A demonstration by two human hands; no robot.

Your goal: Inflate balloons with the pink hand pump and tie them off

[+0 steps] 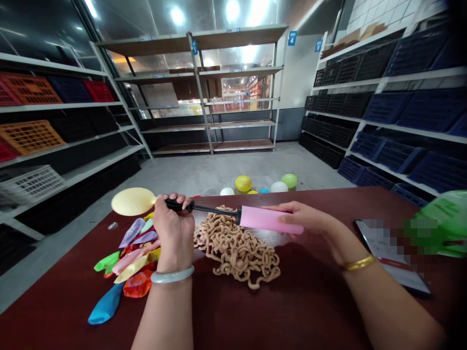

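Slim pink-and-black pump (263, 219) in the clasp of left grip (174, 221) and right grip (304, 217), dark-red tabletop (284, 306) below, shelves (241, 72) beyond.

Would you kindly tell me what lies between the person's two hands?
In the head view, a black rod and part of a pink barrel stretch from left hand to right hand, above beige coils.

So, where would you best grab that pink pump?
Probably around its pink barrel, from the right, where the right hand holds it: it is long, rounded and lies crosswise. The black handle, at the left end of the rod, suits the left hand.
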